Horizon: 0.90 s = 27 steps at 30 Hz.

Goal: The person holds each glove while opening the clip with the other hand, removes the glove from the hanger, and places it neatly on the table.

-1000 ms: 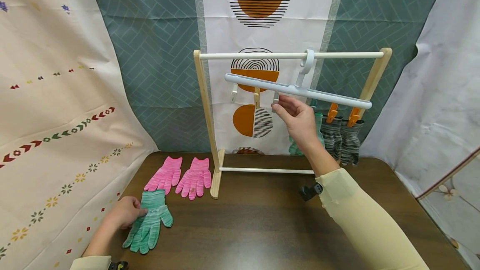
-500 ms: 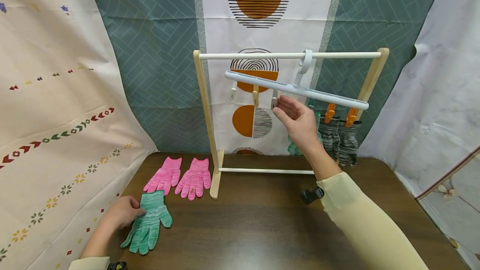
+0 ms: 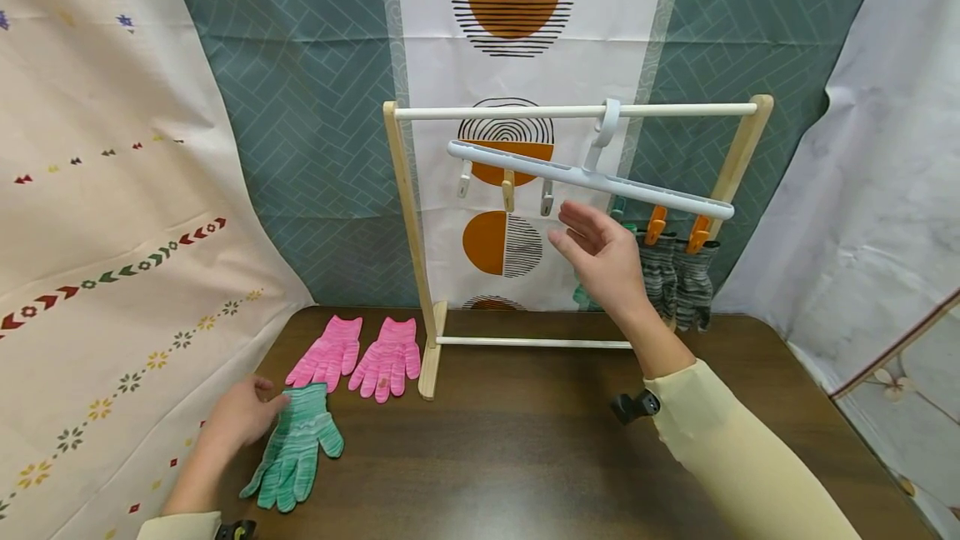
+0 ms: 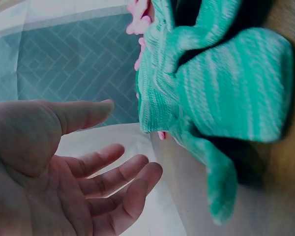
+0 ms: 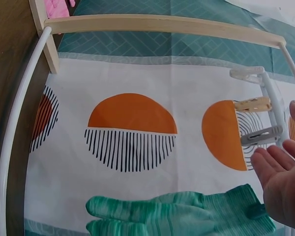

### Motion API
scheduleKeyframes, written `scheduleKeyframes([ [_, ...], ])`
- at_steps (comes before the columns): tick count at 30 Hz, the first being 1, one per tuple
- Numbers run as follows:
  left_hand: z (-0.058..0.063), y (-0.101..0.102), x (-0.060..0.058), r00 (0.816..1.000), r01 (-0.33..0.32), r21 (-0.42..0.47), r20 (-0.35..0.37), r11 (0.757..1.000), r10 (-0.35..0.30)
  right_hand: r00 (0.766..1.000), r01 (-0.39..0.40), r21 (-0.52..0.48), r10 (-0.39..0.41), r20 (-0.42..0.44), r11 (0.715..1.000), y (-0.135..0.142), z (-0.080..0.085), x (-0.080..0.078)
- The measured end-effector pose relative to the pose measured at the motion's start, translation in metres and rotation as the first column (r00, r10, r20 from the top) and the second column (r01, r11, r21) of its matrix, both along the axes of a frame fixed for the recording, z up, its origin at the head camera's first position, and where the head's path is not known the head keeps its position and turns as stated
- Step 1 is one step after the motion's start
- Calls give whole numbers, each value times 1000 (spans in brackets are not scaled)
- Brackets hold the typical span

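Note:
In the head view my left hand (image 3: pixel 243 417) is by the cuff of a green knit glove (image 3: pixel 302 440) lying on the table. The left wrist view has its fingers loosely bent, holding nothing, with a gap to the glove (image 4: pixel 236 83). My right hand (image 3: pixel 606 263) is just below a pale blue hanger (image 3: pixel 525 165) with its fingers extended. Close to those fingers, but free of them, a grey clothespin (image 3: pixel 547 197) hangs from the hanger. Left of it are a wooden clothespin (image 3: pixel 508 190) and a white clothespin (image 3: pixel 464 179), both bearing nothing.
Two pink gloves (image 3: pixel 386 359) lie beside the rack's wooden foot (image 3: pixel 432 361). The hanger hooks over the rack's white top rod (image 3: pixel 495 113). Orange clothespins (image 3: pixel 656 224) hold dark grey gloves (image 3: pixel 693 282) at right. Another green glove (image 5: pixel 187 214) hangs near my right hand.
My right hand has let go of the grey clothespin and drawn slightly down and right. My left hand has loosened from the green glove's cuff and shifted slightly up. The gloves stay put.

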State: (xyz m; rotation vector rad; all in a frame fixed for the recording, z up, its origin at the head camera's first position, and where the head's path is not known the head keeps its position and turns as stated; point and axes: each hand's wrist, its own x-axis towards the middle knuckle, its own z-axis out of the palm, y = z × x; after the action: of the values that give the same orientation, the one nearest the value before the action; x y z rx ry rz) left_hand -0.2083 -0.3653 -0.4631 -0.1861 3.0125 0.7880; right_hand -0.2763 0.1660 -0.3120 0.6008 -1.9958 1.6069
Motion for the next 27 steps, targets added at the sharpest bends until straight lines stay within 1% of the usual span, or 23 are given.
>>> scheduleKeyframes([
  [5,6,7,-1,997,-37,22,-62,999,39,1000,13,52,-13,-10,999,4,-1,10],
  [12,14,21,-2,983,-59,46,-170,997,66,999,43,107,-40,-28,993,10,-6,18],
  [16,15,30,-2,968,-61,59,-242,996,74,998,59,134,-55,-30,989,15,-10,22],
  [21,20,43,-3,941,-33,88,-333,996,61,998,64,163,-59,-33,984,22,-16,27],
  [27,28,64,-4,916,0,155,-397,988,62,994,102,189,-91,-64,977,30,-22,32],
])
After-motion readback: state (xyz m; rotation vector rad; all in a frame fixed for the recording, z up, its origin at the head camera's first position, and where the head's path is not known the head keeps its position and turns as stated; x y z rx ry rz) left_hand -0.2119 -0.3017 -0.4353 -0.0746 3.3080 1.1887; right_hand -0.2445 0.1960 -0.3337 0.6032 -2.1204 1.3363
